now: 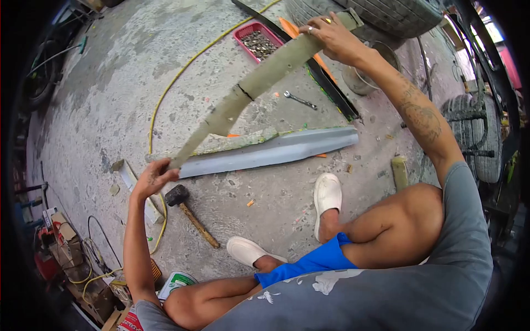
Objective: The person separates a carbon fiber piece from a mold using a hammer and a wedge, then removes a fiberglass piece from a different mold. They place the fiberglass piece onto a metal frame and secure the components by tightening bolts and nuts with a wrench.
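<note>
The long olive-green strip (268, 71) slants from near left to far right, spanning both hands: the left hand (152, 179) grips its near end, the right hand (331, 39) is closed around it just short of the far end. Below, the grey-white panel (265, 154) lies left to right on the floor (287, 193).

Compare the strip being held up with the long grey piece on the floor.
The strip is held up by the left hand and right hand; the grey piece lies on the floor. The strip looks olive, the grey piece paler and bluer. Both are long and narrow.
</note>
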